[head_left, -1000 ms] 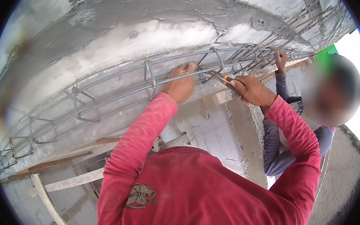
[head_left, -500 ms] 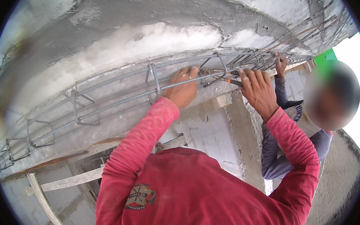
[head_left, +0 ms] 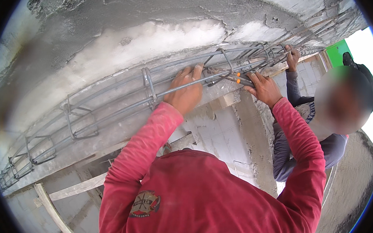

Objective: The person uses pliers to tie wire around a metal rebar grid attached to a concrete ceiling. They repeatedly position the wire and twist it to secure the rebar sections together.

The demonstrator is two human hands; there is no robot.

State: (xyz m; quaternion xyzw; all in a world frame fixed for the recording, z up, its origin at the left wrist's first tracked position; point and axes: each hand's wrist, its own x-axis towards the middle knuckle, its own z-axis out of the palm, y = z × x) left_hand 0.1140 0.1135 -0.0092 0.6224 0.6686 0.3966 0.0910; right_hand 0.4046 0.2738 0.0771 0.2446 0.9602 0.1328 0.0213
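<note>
Head view shows the left hand (head_left: 184, 93) gripping a long bar of the steel rebar cage (head_left: 110, 107), its fingers (head_left: 193, 72) curled over the bar. The cage runs along the underside of the rough concrete beam (head_left: 126, 48). The right hand (head_left: 265, 88) holds pliers with orange handles (head_left: 233, 79), fingers closed around the handles; the pliers' tip is at a stirrup (head_left: 221, 65) just beside the left hand. Further right, a co-worker's hand (head_left: 291, 59) grips the same cage.
</note>
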